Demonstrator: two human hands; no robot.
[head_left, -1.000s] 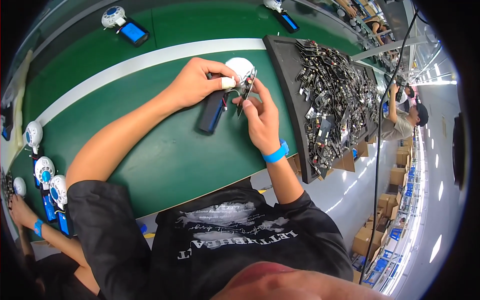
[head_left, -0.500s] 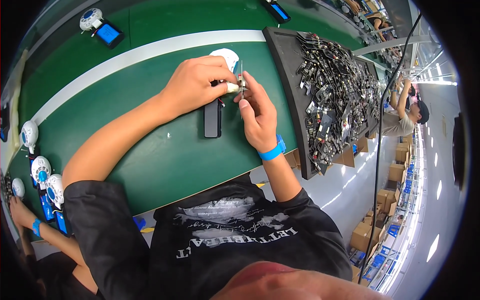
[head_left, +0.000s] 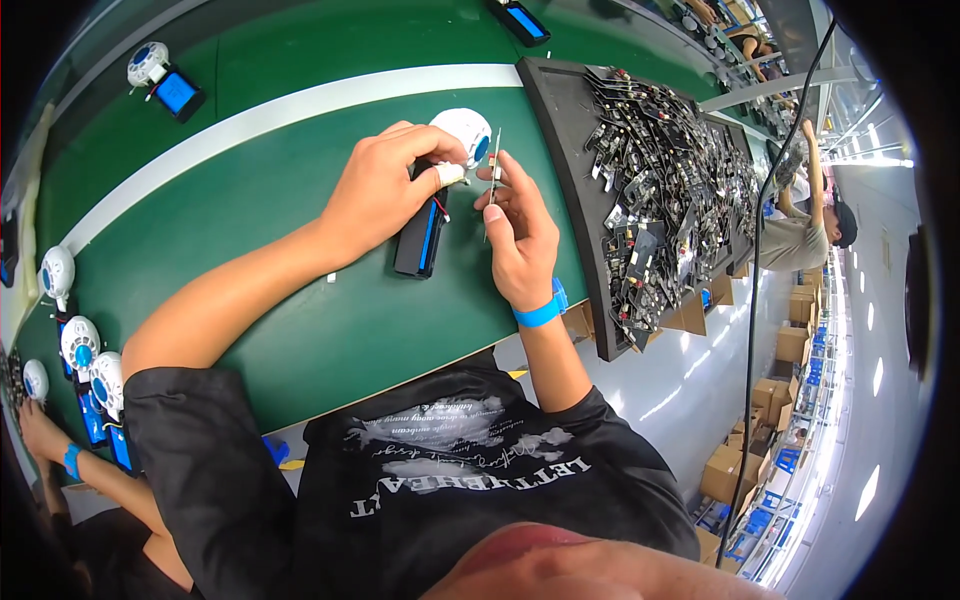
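Observation:
My left hand [head_left: 385,182] is closed, its thumb and fingers pinching the white neck below the round white head [head_left: 462,132] of a small device. The head has a dark blue part on its right side. Below my left fingers lies the device's black box [head_left: 418,240], slightly tilted, with a blue strip along its face and a thin red wire at its upper end. My right hand [head_left: 525,225] holds a thin circuit board [head_left: 495,170] upright between thumb and fingers, edge toward me, with small red and white parts on it. A narrow gap separates the board from the device.
Right of my hands, a black tray [head_left: 572,165] holds a heap of circuit boards [head_left: 670,180]. Similar devices [head_left: 80,345] stand at the left near another person's hand [head_left: 40,435]. More lie beyond the white strip [head_left: 290,105]. A black cable [head_left: 758,250] hangs at the right.
The board in my right hand has moved slightly right, away from the device. The black box has turned, showing its blue strip, and more of the white head shows. Devices beyond the strip have shifted left.

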